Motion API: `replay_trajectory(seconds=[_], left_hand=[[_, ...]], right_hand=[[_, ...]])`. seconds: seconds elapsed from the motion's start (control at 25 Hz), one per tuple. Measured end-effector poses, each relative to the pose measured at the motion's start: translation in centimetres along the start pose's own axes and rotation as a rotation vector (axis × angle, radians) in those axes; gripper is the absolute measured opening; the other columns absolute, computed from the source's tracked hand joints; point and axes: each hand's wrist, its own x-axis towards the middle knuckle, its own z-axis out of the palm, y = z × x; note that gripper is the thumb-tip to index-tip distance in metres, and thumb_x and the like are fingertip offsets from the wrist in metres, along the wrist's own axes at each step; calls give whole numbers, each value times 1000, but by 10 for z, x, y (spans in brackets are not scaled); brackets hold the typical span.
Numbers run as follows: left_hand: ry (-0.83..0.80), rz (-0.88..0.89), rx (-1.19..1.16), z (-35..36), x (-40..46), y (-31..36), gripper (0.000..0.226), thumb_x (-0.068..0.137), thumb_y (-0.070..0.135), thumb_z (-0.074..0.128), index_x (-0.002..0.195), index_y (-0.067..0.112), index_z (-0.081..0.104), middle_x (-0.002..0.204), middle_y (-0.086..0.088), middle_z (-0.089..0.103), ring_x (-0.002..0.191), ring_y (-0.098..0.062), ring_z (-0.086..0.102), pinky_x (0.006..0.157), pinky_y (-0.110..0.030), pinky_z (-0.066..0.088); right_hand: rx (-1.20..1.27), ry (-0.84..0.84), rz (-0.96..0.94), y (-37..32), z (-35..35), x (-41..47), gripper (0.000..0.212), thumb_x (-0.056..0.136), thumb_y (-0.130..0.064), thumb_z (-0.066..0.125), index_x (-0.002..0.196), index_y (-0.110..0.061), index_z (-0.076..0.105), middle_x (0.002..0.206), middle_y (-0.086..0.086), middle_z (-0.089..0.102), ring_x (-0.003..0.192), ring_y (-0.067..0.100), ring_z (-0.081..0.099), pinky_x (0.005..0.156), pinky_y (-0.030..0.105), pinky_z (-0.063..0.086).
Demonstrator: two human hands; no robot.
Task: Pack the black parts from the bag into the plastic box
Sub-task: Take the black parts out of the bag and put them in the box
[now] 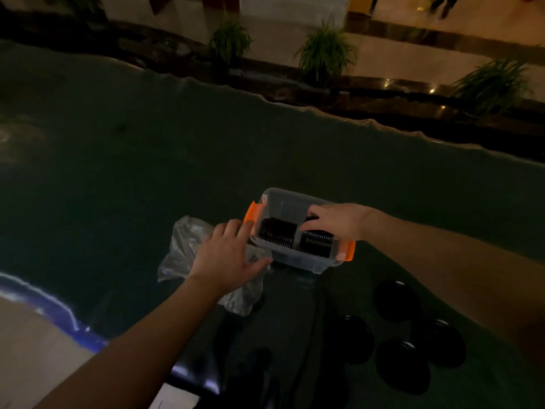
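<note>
A clear plastic box (287,202) with orange latches stands on the dark table. Inside it lie two rows of black ribbed parts (278,236). My right hand (334,221) reaches into the box from the right, with its fingertips on a black part at the back. My left hand (228,255) rests with spread fingers against the box's left end, over a crumpled clear bag (185,246) that lies just left of the box. Whether the bag still holds parts is hidden.
Several black round discs (396,302) lie on the table in front of the box at the lower right. A dark cable (312,326) runs down from the box. The table's far edge borders a ledge with green plants (324,51).
</note>
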Motion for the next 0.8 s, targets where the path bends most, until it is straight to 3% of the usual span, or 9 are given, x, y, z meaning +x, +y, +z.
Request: replay_trajectory(seconds=[0.12,0.2,0.36,0.6,0.8], left_hand=[[-38,-11,-20,6,9,10,91,83,81,44,153,24,25,145,-8,48,129,-31,49,100,-48,50],[-55,-15,-6,10,14,12,93,83,81,42,154,24,22,143,-8,50,127,-32,51,100,-49,51],[-78,-24,26,18,19,12,89,81,83,37,148,23,34,139,-9,53,124,-31,53,99,-48,50],[-82,-9,-26,18,22,8,84,80,80,38,141,23,43,136,-9,54,120,-30,55,98,-48,51],[-106,4,-46,19,23,7,81,84,76,45,145,24,40,141,-8,52,125,-29,53,103,-49,49]], right_hand=[[48,-29,4,-1,5,12,62,95,-28,65,149,-35,35,141,3,43,120,24,52,98,47,50],[111,-7,9,-1,13,18,50,95,-29,64,140,-31,42,133,1,49,111,20,56,93,43,51],[176,47,-7,-2,16,31,31,94,-24,63,119,-30,46,119,-3,55,94,10,55,79,31,47],[102,50,-17,-14,25,48,42,93,-9,66,128,-20,47,128,3,51,99,18,58,86,40,56],[89,65,73,-11,26,48,52,90,-19,70,133,-25,41,124,5,56,104,23,61,86,45,57]])
